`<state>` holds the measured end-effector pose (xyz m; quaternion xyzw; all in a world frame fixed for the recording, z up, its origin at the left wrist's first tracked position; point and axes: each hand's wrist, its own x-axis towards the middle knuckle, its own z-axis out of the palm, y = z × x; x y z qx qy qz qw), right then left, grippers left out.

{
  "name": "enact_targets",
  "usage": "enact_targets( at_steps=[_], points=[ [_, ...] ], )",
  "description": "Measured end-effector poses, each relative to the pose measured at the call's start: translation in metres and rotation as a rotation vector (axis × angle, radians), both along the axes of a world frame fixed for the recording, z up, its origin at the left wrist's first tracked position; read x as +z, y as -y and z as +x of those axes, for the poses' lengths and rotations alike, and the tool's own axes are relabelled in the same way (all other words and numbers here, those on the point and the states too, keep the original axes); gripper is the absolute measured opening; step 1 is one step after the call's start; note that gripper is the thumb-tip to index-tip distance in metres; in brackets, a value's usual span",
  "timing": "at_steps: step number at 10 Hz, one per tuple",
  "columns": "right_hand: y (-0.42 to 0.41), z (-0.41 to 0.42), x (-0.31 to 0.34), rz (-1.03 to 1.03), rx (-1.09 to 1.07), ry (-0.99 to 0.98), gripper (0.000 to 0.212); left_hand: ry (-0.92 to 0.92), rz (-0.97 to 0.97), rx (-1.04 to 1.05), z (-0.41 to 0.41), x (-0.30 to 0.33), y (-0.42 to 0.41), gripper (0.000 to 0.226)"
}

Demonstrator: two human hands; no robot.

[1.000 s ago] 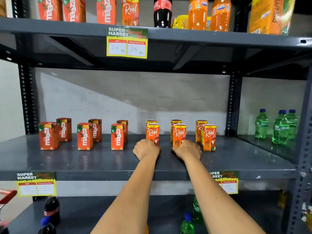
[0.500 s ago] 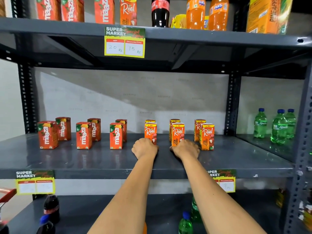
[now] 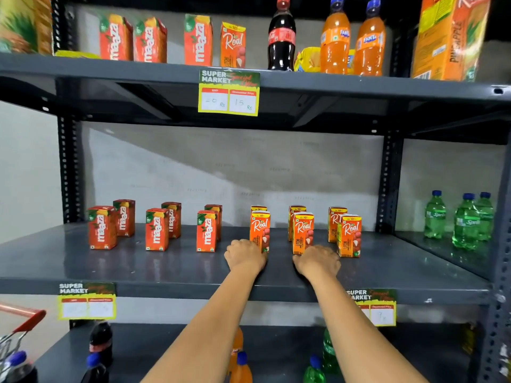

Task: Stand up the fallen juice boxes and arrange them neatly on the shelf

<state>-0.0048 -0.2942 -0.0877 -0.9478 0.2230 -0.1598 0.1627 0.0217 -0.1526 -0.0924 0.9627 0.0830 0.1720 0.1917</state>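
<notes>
On the middle grey shelf (image 3: pixel 83 261) all the juice boxes stand upright in pairs, one behind the other. Red Maaza boxes (image 3: pixel 156 229) fill the left half and orange Real boxes the right half. My left hand (image 3: pixel 244 255) rests on the shelf with curled fingers, against the lower left of the front left Real box (image 3: pixel 260 228). With its fingers curled too, my right hand (image 3: pixel 318 262) lies at the foot of the front middle Real box (image 3: pixel 303 230). A third front Real box (image 3: pixel 349 234) stands just to its right. The fingertips are hidden.
The upper shelf (image 3: pixel 331 84) holds Maaza and Real boxes, a cola bottle (image 3: pixel 282 37), orange soda bottles and a large pineapple carton. Green bottles (image 3: pixel 467 221) stand in the right bay. More bottles stand on the lower shelf. A red cart handle (image 3: pixel 27 319) is at the lower left.
Both hands stay in the same place against the front Real boxes. Only the camera view has shifted a little.
</notes>
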Motion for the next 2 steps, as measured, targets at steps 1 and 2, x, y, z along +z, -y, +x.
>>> enact_targets(
  at_steps=[1, 2],
  points=[
    [-0.010, -0.013, 0.001, 0.014, -0.020, -0.001, 0.061, -0.015, 0.054, -0.064, -0.012, 0.000, -0.016, 0.064],
    [-0.024, -0.020, 0.006, -0.002, 0.044, 0.072, 0.049, 0.056, 0.095, -0.124, -0.024, 0.004, -0.035, 0.054]
  ],
)
